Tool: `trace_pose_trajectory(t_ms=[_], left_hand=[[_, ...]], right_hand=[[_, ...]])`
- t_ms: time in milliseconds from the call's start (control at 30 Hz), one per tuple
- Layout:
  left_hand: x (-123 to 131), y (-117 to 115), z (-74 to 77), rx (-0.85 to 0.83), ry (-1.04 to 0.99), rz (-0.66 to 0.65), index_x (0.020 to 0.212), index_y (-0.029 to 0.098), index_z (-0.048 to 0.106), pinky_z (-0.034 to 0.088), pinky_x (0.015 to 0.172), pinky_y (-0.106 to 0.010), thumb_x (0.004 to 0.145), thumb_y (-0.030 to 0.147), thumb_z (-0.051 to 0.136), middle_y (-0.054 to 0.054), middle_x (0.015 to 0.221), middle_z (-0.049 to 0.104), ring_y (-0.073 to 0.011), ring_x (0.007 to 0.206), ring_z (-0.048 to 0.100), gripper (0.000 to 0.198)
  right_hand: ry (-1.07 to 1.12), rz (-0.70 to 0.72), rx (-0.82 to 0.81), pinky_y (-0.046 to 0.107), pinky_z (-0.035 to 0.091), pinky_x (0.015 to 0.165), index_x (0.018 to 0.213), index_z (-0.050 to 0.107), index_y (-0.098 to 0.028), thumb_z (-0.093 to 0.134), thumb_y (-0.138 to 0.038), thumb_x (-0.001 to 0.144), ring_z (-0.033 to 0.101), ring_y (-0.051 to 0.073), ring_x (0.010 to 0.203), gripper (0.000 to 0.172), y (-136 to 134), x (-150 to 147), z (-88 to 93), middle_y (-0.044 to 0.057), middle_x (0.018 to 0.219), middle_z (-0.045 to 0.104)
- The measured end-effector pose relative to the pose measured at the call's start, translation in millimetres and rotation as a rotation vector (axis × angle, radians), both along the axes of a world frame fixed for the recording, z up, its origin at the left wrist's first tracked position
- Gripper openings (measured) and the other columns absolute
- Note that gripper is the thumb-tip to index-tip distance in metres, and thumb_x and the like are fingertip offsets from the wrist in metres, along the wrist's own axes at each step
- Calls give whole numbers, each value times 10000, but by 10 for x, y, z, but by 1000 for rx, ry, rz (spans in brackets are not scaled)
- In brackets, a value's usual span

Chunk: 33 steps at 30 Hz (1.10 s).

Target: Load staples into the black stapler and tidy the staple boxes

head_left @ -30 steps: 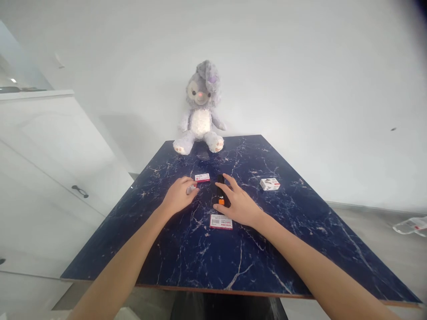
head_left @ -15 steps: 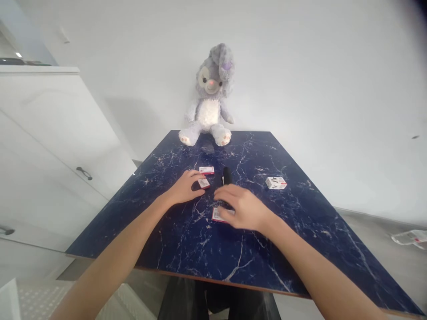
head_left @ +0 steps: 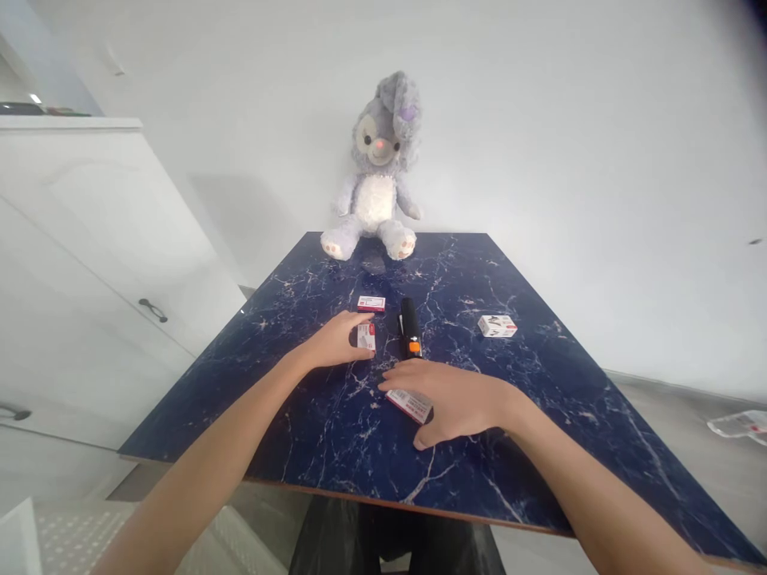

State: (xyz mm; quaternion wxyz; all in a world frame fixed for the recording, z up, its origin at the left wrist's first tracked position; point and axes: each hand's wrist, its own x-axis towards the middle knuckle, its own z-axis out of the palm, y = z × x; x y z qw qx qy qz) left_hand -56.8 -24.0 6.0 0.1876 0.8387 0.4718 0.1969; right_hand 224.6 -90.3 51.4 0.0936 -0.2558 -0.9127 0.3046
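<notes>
My left hand (head_left: 335, 339) has a small red-and-white box (head_left: 366, 336) between its thumb and fingertips, low over the table or on it. My right hand (head_left: 452, 398) arches over another red-and-white box (head_left: 411, 405), which lies at a slant. Its fingers rest along that box's far edge, while the thumb is spread apart on the near side. Just beyond the right fingers lies a black stapler-like object (head_left: 409, 326) with an orange patch. A third red-and-white box (head_left: 371, 303) lies just past the left fingertips.
A white box with dark pictures (head_left: 497, 326) sits on the right of the blue marbled table (head_left: 335, 431). At the back edge a grey plush rabbit (head_left: 376, 192) leans against the wall. White cabinets (head_left: 101, 263) stand on the left.
My right hand has moved nearer and opened its thumb outward, uncovering the black object. The box under it has turned to a slant. In my left hand, the box has turned and shows more.
</notes>
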Motion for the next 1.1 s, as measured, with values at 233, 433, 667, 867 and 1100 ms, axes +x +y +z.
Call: trace_pose_trajectory(t_ms=[233,433,667,867,1100], left_hand=[[-4,25,-73,7,-26,-3,1509,256,424,424,1035,-463,755,568,741,-128,1346,582,-330,1223,518,875],[111,-25,-58,-6,-87,-3,1593,231,222,441,1006,-480,732,533,760,-131,1274,629,-325,1168,550,1059],[290,-211,7,-92,-141,-166,1611,324,52,458,1025,-492,688,492,823,-143,1481,491,-353,1275,540,1214],[276,-195,-16,-39,-105,-141,1595,340,197,420,1076,-496,765,525,761,-122,1558,414,-371,1378,448,1021],[469,-178,-107,47,-72,-97,1602,293,166,366,1107,-532,834,492,702,-146,1504,468,-365,1362,452,958]], right_hand=[[13,-53,-48,384,523,917,1312,646,-305,825,-391,686,651,299,1122,657,53,-33,2,54,1277,675],[208,-215,222,415,527,892,1184,611,-235,708,-550,824,633,287,1088,488,11,-219,-86,112,1256,652],[210,-360,529,585,347,1099,1113,641,-227,699,-487,847,475,352,1288,376,273,-218,-349,127,1198,673],[188,-377,564,536,296,1149,1048,685,-244,573,-503,936,392,327,1365,304,321,-239,-323,80,1260,654],[-114,-1243,458,587,399,940,1124,629,-148,457,-493,936,529,402,1126,430,619,467,-132,205,1177,620]])
